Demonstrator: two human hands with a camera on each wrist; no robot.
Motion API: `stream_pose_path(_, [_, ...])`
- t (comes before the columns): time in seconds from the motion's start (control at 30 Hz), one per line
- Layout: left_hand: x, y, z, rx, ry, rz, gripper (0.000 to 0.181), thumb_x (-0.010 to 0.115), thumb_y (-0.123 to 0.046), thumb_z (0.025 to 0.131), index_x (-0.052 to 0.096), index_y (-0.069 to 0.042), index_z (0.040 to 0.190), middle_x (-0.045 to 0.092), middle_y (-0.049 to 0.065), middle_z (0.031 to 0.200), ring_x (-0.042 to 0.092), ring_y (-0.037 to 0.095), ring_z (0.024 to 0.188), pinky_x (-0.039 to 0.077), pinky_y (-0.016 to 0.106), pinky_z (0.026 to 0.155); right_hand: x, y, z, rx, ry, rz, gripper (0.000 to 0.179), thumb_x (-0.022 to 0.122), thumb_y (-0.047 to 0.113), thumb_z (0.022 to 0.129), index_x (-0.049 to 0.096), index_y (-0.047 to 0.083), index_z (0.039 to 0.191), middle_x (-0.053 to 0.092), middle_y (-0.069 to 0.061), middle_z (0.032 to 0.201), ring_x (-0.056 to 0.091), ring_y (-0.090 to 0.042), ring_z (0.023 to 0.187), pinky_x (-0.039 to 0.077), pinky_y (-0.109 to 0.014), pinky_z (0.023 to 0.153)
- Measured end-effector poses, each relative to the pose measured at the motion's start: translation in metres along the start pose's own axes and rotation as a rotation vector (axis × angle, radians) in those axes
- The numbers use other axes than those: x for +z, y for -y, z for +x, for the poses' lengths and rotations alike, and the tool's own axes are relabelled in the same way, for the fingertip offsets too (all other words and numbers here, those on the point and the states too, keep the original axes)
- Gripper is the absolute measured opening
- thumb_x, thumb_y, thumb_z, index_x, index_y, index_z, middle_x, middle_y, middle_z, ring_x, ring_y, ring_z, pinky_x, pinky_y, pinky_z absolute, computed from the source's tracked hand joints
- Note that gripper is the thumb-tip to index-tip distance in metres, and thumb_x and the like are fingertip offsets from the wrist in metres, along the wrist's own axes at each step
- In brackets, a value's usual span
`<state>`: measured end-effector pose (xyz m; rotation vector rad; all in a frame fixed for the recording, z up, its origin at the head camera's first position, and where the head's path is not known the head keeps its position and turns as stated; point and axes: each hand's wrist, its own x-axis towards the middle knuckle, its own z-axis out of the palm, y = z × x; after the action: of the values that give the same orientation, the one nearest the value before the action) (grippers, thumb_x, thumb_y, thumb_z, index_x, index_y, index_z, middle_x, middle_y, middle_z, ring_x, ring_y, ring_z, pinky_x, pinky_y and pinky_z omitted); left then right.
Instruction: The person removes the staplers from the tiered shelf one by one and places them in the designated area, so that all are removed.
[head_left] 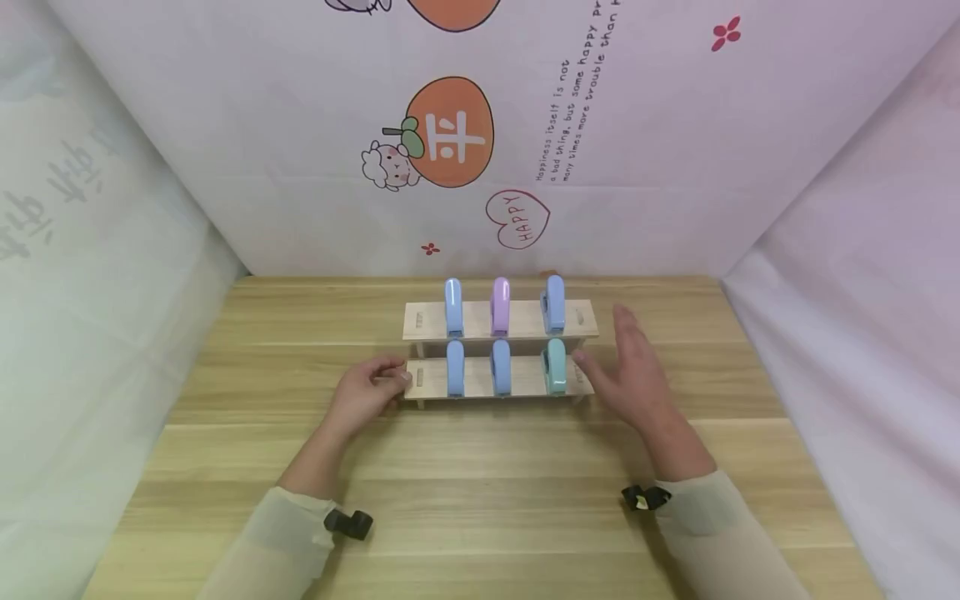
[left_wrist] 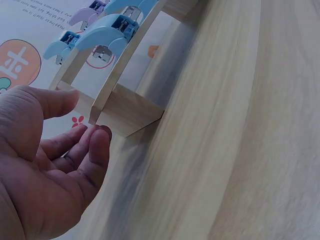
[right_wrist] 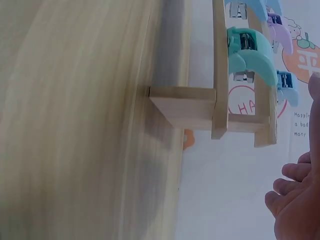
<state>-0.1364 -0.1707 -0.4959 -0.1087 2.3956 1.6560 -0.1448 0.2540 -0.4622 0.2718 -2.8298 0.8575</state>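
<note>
A light wooden two-step stand (head_left: pixel 435 380) bears two rows of small curved plastic devices with metal parts, resembling mini staplers. The back row holds a light blue one (head_left: pixel 453 307), a purple one (head_left: pixel 501 307) and another blue one (head_left: pixel 554 304). Two blue ones (head_left: pixel 455 368) and a teal one (head_left: pixel 555 367) stand in front. With curled fingers, my left hand (head_left: pixel 367 392) pinches the lower step's left end, thumb above and fingertips below in the left wrist view. My right hand (head_left: pixel 633 379) is beside the right end, fingers extended, thumb near the lower step; contact is unclear.
The stand rests on a wood-grain table (head_left: pixel 480 483) near its back edge. Behind it rises a white printed cloth (head_left: pixel 637 150) with orange fruit drawings and lettering. White cloth also hangs at the left (head_left: pixel 97 250) and right (head_left: pixel 847 292) sides.
</note>
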Motion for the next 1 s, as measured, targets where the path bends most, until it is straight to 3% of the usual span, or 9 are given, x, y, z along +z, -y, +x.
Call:
stream_pose_path(0.13, [0.004,0.002,0.0,-0.023,-0.001,-0.066,0.043,0.076,-0.026,0.096,0.066,-0.006,0.134,0.069,0.012,0.118,0.069,0.024,0.09,0.062,0.037,0.077,0.002,0.004,0.002,-0.001,-0.012,0.024,0.099,0.059,0.059,0.101,0.009,0.004,0.166,0.014,-0.019,0.171,0.017,-0.04,0.156,0.02,-0.06,0.124])
stream_pose_path(0.37, [0.01,0.005,0.001,-0.034,-0.038,-0.099,0.048,0.082,-0.026,0.091,0.066,-0.006,0.132,0.068,0.012,0.115,0.068,0.022,0.082,0.061,0.032,0.07,0.006,0.015,0.008,0.004,-0.06,0.07,0.096,0.06,0.059,0.1,0.01,0.01,0.167,0.017,-0.016,0.171,0.021,-0.041,0.155,0.022,-0.06,0.124])
stream_pose_path(0.57, [0.015,0.007,0.003,-0.025,-0.053,-0.153,0.053,0.086,-0.025,0.088,0.065,-0.003,0.131,0.065,0.014,0.114,0.067,0.021,0.087,0.062,0.033,0.07,0.012,0.024,0.014,-0.026,-0.103,0.1,0.094,0.065,0.055,0.099,0.016,0.012,0.167,0.023,-0.016,0.17,0.025,-0.038,0.154,0.026,-0.059,0.123])
stream_pose_path(0.8, [0.017,0.009,0.004,-0.028,-0.052,-0.175,0.059,0.088,-0.026,0.086,0.061,-0.002,0.132,0.062,0.015,0.116,0.066,0.02,0.089,0.061,0.032,0.071,0.016,0.034,0.022,-0.057,-0.144,0.101,0.093,0.069,0.052,0.098,0.018,0.016,0.167,0.042,-0.021,0.159,0.053,-0.042,0.135,0.041,-0.063,0.112])
stream_pose_path(1.0, [0.02,0.01,0.004,-0.043,-0.059,-0.194,0.055,0.088,-0.022,0.086,0.062,-0.004,0.13,0.061,0.014,0.115,0.066,0.021,0.088,0.061,0.032,0.07,0.018,0.042,0.027,-0.036,-0.123,0.072,0.093,0.065,0.06,0.097,0.017,0.02,0.167,0.029,-0.014,0.168,0.036,-0.037,0.15,0.033,-0.058,0.12])
